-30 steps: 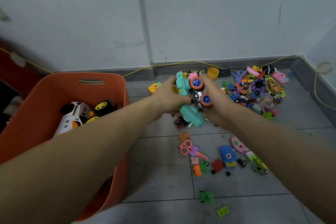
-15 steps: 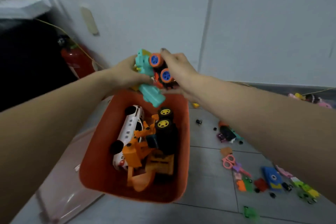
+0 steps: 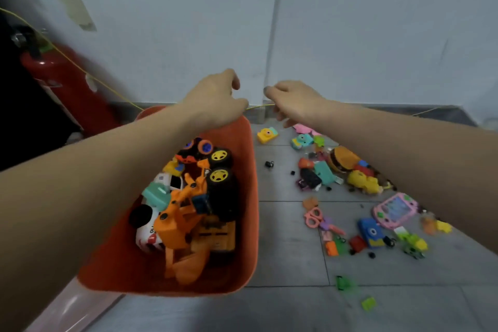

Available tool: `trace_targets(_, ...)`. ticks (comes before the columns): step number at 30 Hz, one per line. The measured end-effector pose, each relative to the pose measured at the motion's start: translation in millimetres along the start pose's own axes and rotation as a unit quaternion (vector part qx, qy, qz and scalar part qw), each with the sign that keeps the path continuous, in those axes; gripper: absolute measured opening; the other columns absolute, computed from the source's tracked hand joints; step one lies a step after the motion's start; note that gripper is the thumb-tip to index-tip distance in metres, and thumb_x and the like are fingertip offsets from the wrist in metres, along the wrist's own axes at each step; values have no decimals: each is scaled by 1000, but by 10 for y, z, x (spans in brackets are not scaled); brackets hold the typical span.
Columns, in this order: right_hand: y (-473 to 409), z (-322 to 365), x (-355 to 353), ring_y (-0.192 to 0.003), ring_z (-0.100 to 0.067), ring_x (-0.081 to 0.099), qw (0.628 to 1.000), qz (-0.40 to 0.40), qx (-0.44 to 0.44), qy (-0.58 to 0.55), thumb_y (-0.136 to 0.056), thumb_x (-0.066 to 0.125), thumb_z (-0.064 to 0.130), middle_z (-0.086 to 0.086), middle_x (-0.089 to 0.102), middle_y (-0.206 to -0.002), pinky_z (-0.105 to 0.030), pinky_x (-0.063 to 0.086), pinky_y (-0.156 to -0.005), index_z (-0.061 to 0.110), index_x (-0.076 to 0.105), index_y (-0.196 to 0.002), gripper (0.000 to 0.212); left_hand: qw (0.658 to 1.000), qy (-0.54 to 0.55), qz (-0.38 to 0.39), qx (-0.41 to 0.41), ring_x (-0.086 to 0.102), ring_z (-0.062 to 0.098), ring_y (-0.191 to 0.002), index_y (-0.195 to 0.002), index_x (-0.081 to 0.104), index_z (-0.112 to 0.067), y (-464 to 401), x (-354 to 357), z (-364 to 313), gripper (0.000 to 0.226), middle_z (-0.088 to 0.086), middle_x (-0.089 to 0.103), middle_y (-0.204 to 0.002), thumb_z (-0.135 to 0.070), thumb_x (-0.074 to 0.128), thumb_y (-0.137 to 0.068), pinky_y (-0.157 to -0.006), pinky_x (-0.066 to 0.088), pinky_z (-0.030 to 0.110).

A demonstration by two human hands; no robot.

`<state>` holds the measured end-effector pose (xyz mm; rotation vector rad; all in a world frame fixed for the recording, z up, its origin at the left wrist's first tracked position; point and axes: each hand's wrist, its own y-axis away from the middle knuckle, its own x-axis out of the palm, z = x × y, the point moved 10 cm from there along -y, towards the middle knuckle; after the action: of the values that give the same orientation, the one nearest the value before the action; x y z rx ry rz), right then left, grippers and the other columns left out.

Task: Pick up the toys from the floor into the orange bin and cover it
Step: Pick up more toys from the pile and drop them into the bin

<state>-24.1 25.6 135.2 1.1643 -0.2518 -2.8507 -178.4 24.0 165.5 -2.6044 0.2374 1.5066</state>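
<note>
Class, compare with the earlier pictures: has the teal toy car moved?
Yes. The teal toy car was gripped above the floor pile, and now lies down inside the orange bin on the other toys.

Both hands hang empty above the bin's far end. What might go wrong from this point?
1. The excavator and truck in the orange bin may pile up as more toys land, so the cover might not seat.
2. Tiny black bits on the floor are easy to miss.
3. The yellow cord runs near both hands and may snag.
</note>
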Motion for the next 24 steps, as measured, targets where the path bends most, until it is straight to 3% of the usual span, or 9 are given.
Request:
trace_targets(3,-16,-736,-403,-94,-36,67,994,0,56,93,-95,45,44,-14,65,-99,-45,57,-82,12,61,-106,37,995,0,68,75,55,27,-110,-124,52,-16,-41,585,-712,42,9,61,-120,-31,59,-85,-86,42,30)
trace_targets(6,73,-1496,-575,-111,-30,56,979,34,109,171,-93,54,49,-12,59,-128,-33,45,-85,20,54,-131,48,980,-30,166,103,52,29,-117,-134,46,-16,8,1339,-1123,58,12,55,-129,-41,64,-84,-91,43,32)
trace_targets(9,235,-2137,-609,-133,-32,44,968,70,147,191,-92,60,46,-15,40,-152,-36,39,-100,20,37,-149,67,960,-80,260,64,50,32,-123,-143,35,-14,44,2088,-1135,80,14,49,-138,-44,71,-79,-95,46,35)
trace_targets(11,302,-2501,-605,-137,-37,38,963,88,164,196,-87,63,51,-18,38,-152,-42,38,-105,21,37,-148,73,946,-100,308,22,48,33,-125,-145,29,-15,69,2485,-1006,95,15,47,-140,-49,77,-71,-99,45,40)
trace_targets(13,309,-2830,-583,-146,-40,22,963,99,183,171,-79,67,61,-17,24,-158,-51,31,-112,28,27,-153,90,933,-137,333,-12,41,36,-130,-149,20,-20,69,2814,-859,109,18,38,-144,-56,79,-64,-104,42,45)
trace_targets(15,241,-3070,-551,-150,-39,5,967,90,199,135,-80,71,57,-13,4,-164,-55,23,-117,36,12,-156,99,925,-154,346,-37,29,41,-137,-152,7,-28,58,3044,-719,120,18,23,-150,-59,79,-61,-108,36,51)
trace_targets(18,60,-3313,-475,-151,-39,-1,973,40,225,35,-77,76,53,-11,-12,-164,-57,22,-116,39,3,-156,108,922,-140,352,-77,13,44,-142,-152,0,-36,12,3303,-601,121,17,9,-156,-59,79,-63,-110,30,56)
trace_targets(21,-157,-3529,-365,-151,-37,-4,960,2,272,-70,-71,76,63,-9,-15,-164,-58,17,-117,39,-5,-156,120,917,-125,362,-113,8,45,-143,-152,-4,-39,-32,3525,-571,119,17,1,-157,-65,75,-68,-112,28,55)
trace_targets(24,-364,-3523,-283,-151,-38,-4,957,0,280,-72,-61,70,79,-10,-12,-165,-56,14,-118,42,0,-156,123,916,-94,366,-132,10,44,-143,-152,-5,-42,-63,3724,-591,117,16,-4,-159,-72,69,-67,-113,27,56)
